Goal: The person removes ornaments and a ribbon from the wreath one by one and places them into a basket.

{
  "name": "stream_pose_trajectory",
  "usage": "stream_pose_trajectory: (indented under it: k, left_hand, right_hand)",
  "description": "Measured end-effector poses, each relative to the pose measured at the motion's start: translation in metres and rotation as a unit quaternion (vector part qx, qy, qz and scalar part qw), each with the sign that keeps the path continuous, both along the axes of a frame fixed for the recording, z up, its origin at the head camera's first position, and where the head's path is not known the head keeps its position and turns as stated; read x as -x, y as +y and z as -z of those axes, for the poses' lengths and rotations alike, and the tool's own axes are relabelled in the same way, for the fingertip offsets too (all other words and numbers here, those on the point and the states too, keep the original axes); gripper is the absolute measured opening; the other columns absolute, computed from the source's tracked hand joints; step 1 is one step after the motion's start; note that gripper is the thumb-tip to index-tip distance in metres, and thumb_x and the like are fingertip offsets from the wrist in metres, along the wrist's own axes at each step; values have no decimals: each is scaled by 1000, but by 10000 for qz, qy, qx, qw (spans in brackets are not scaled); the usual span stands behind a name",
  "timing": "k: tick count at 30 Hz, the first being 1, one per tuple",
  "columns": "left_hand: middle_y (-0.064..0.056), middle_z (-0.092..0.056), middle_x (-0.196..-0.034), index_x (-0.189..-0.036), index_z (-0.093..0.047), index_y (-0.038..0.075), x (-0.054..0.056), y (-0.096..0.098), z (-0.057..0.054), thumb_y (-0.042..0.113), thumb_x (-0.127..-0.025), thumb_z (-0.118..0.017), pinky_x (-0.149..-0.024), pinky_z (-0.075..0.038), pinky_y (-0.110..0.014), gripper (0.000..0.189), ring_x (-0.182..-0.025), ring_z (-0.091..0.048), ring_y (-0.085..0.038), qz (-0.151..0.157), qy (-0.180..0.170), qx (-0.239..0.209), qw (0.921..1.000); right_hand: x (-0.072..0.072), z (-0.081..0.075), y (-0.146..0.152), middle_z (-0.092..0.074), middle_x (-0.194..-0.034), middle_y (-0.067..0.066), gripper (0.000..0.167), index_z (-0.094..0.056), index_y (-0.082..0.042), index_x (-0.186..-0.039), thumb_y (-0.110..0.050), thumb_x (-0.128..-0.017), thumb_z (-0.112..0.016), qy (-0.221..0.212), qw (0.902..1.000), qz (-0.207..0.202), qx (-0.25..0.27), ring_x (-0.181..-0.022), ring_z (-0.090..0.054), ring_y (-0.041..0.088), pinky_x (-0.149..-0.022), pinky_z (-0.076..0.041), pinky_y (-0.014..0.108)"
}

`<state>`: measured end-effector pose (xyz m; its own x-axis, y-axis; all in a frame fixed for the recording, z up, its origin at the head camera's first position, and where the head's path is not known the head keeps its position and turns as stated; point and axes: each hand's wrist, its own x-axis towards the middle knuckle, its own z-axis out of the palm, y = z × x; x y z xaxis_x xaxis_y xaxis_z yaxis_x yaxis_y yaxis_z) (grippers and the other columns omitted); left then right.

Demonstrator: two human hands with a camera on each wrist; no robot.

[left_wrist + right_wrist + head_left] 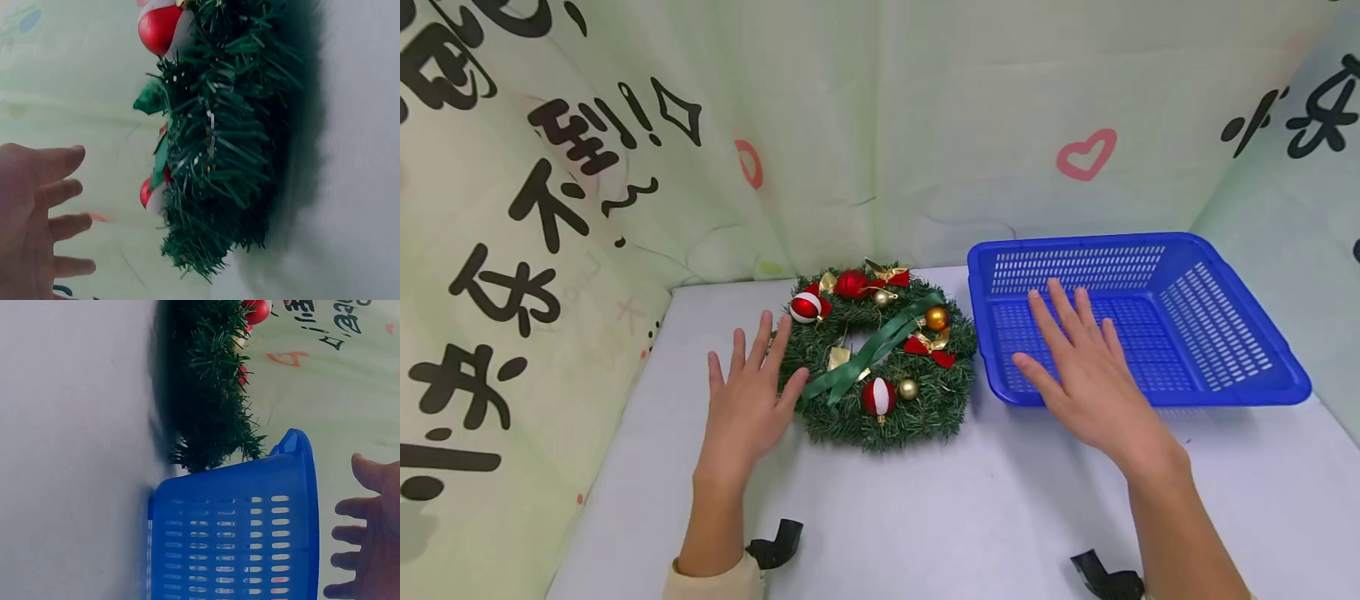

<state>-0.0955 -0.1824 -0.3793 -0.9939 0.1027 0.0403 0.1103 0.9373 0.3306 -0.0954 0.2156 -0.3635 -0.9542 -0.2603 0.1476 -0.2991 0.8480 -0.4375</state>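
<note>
A green wreath (951, 408) lies on the white table, trimmed with red-and-white balls, gold balls, red bows and a green ribbon (880, 340) across its middle. My left hand (748, 408) hovers at the wreath's left side, fingers spread and straight, holding nothing; in the left wrist view the same hand (31, 219) is apart from the wreath (225, 131). Fingers spread, my right hand (1090, 379) overlaps the blue plastic basket (1240, 396) in the head view. From the right wrist, that hand (381, 537) shows above the basket's rim (306, 506), empty.
The white table (880, 517) runs up to a pale green curtain (925, 125) at the back and left, printed with black characters and hearts. Black straps (778, 543) stick out by the wrists. The basket stands close against the wreath's right side.
</note>
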Motion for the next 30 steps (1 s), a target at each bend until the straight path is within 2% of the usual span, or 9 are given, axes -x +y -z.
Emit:
stream_pose_trajectory:
  k: [8,13,23,30]
  left_hand:
    - [-2,-9,-177,-169,-19,27,9,-9,11,40,-111,-48,-120,-1,-77,66,-159,-10,-51,190,-230,-379,9988]
    - [-2,-10,-177,-167,-26,24,12,-14,18,37,-110,-52,-120,-3,-78,64,-156,-12,-56,276,-396,-561,9973]
    - [-3,-12,-176,-167,-27,23,16,-25,25,26,-110,-48,-118,-4,-79,61,-154,-14,-58,453,-739,-911,9921]
    - [-4,-11,-177,-168,-25,23,20,-27,28,14,-105,-43,-117,-3,-81,65,-155,-12,-57,617,-1040,-1027,9873]
  right_hand:
    - [-1,-3,-6,0,-177,14,77,-13,-16,-169,-42,-108,-53,32,9998,-73,176,-162,5,42,-126,0,67]
    - [-3,-4,-10,-4,-176,15,76,-19,-16,-169,-40,-107,-56,34,9994,-135,311,-162,0,44,-124,-6,70]
    - [-4,-5,-19,-15,-175,12,71,-31,-17,-166,-36,-105,-62,103,9980,-301,545,-160,-14,45,-116,-22,77]
    - [-5,-6,-26,-20,-174,12,66,-37,-19,-164,-34,-105,-64,2,9974,-367,618,-157,-22,46,-111,-29,78]
